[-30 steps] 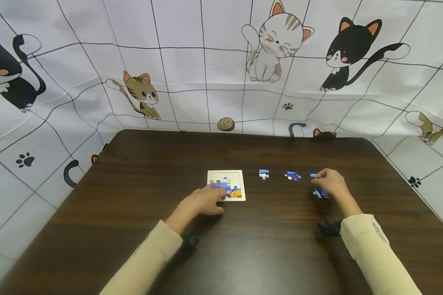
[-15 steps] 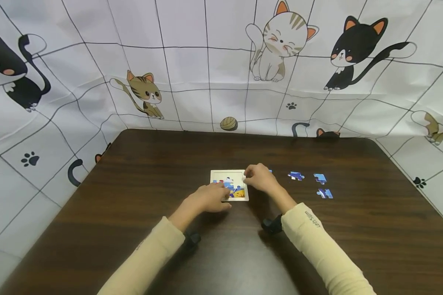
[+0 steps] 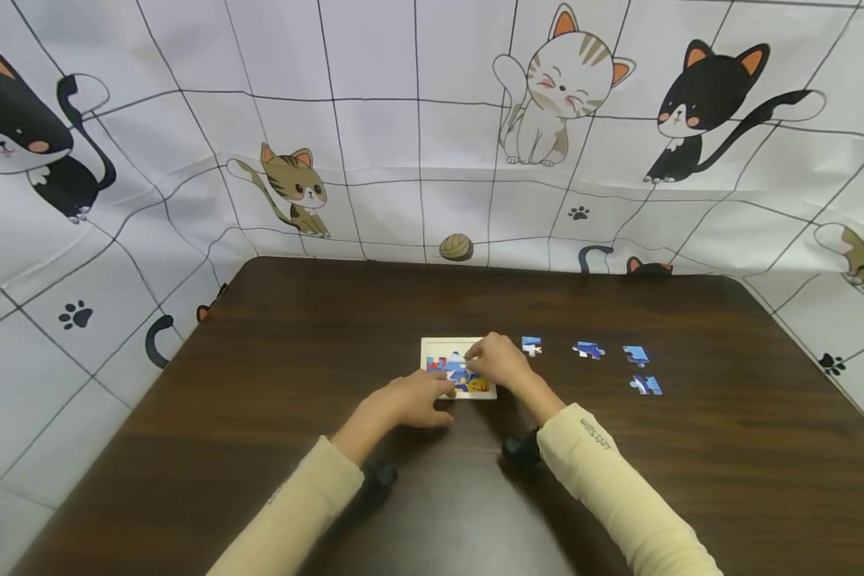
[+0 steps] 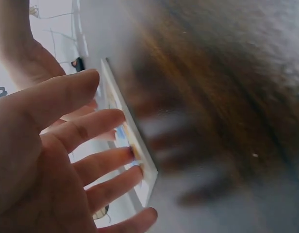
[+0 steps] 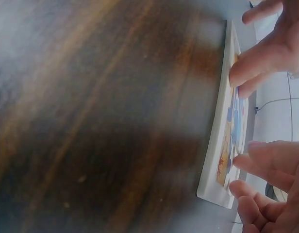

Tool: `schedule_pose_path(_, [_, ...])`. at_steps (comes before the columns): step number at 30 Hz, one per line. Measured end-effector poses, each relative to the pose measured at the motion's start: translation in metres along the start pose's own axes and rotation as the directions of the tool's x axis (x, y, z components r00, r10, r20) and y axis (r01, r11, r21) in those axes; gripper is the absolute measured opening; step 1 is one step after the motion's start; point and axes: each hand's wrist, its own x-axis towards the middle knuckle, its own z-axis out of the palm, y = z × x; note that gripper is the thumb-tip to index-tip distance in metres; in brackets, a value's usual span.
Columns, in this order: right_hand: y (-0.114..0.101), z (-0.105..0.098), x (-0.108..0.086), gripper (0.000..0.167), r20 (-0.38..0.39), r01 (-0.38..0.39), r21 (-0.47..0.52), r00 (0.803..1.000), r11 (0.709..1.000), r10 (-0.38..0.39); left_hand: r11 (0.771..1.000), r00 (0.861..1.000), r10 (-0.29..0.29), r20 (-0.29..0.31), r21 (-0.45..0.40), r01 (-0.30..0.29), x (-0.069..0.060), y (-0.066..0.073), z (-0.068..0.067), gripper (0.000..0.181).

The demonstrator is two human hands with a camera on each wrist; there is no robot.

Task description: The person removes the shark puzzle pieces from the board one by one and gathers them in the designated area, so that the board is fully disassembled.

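A small jigsaw puzzle board (image 3: 442,340) with a pale wooden frame lies on the dark table, partly filled with blue, white, red and yellow pieces. My left hand (image 3: 407,400) reaches over its near left corner, fingers extended and fingertips on the pieces. In the left wrist view those fingers are spread along the board's rim (image 4: 149,180). My right hand (image 3: 501,362) is over the board's right side, thumb and fingertips together, pinching what looks like a puzzle piece, mostly hidden. The right wrist view shows its fingertips (image 5: 244,162) low against the picture.
To the right of the board lie loose blue-and-white puzzle pieces: one near the frame (image 3: 531,346), another farther right (image 3: 588,350), and two at the far right, one behind (image 3: 637,355) the other (image 3: 646,386). A cat-patterned cloth (image 3: 374,176) hangs behind the table (image 3: 317,320).
My right hand has come left from beside the far-right pieces to the board, then farther in over the picture. My left hand has stayed at the board. The view has shifted slightly.
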Motion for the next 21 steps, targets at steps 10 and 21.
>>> schedule_pose_path(10, [-0.006, 0.010, -0.002, 0.016, -0.080, -0.008, -0.020, 0.997, 1.000, 0.007, 0.999, 0.999, -0.042, 0.020, 0.018, 0.042, -0.002, 0.003, -0.004, 0.031])
schedule_pose_path(21, [0.000, -0.004, 0.002, 0.011, -0.175, -0.062, 0.206, 0.980, 0.977, 0.099, 0.999, 0.999, -0.039, 0.028, 0.025, 0.038, 0.004, 0.005, -0.009, 0.032])
